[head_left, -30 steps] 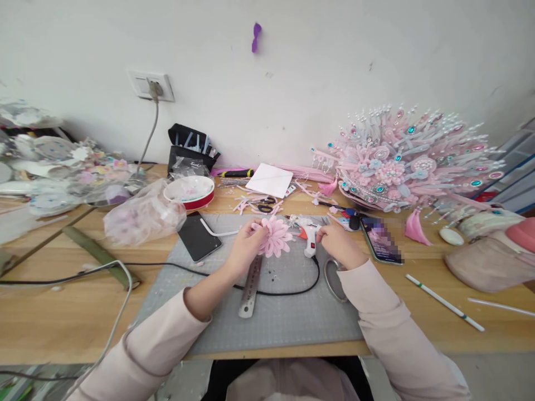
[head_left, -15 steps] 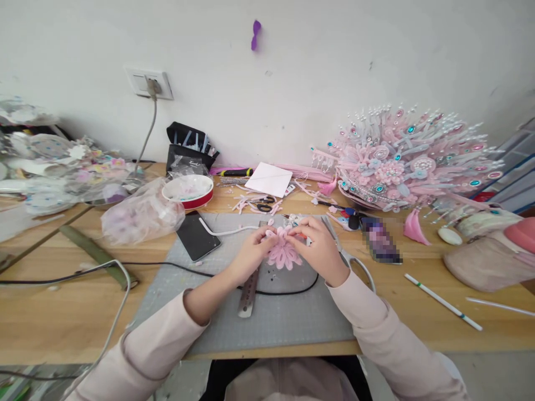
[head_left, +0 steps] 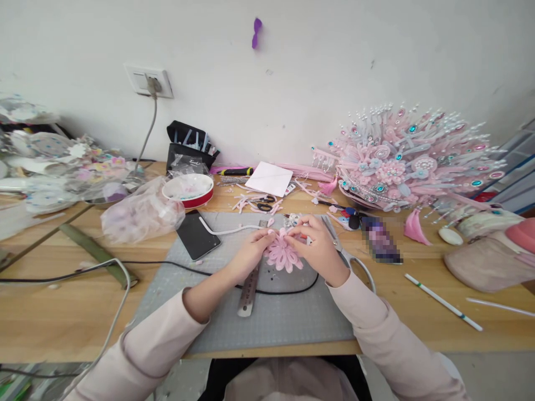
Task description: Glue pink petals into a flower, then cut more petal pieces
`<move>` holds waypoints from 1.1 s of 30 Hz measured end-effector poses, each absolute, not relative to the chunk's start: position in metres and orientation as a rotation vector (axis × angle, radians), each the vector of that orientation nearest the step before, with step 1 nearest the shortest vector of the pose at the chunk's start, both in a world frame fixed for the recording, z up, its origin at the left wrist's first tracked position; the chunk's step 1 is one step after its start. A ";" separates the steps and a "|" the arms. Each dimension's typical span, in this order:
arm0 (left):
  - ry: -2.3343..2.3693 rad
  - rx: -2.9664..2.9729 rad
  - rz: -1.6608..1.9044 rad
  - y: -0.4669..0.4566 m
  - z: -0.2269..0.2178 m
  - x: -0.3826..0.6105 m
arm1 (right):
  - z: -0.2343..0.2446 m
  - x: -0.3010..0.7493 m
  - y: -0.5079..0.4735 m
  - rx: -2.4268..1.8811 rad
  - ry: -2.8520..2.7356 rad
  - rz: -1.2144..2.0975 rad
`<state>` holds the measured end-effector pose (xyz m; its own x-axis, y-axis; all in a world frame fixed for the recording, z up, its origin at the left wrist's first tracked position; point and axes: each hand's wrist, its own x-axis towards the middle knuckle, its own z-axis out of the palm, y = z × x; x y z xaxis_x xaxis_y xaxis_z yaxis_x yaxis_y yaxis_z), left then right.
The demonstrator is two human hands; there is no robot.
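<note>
Our left grip [head_left: 251, 253] is pinched closed on the upper left of the pink flower [head_left: 284, 257], and our right grip [head_left: 321, 249] pinches it at the upper right, so it sits between the two, in front of us over the grey mat [head_left: 309, 323]. Its looped petals are formed and gathered into a bloom, which we judge to be well along; the upper part under our fingertips seems to be the bit being worked. Our fingers cover some of it, so we cannot tell whether everything there is fastened or what remains.

Just below the left grip lies the steel ruler [head_left: 248, 295], with a black cable [head_left: 271, 292] crossing the mat near it. Scissors [head_left: 346, 256] lie beside the right grip, limiting movement on that side. To the left, a white strip [head_left: 232, 229] and a black tablet [head_left: 197, 236] narrow the way. The easiest room is toward us, over the near mat, up to the front edge of the wooden surface [head_left: 493, 334].
</note>
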<state>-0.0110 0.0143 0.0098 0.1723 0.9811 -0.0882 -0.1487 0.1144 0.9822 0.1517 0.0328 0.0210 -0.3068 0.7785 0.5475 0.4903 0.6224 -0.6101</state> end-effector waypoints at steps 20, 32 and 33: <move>0.956 1.146 0.935 0.016 0.017 -0.018 | 0.031 0.154 0.037 -1.140 -1.540 1.461; 1.065 1.267 1.233 0.020 0.015 -0.018 | 0.024 0.152 0.039 -1.113 -1.374 1.297; 1.066 1.289 1.236 0.020 0.014 -0.018 | 0.024 0.151 0.039 -1.120 -1.377 1.276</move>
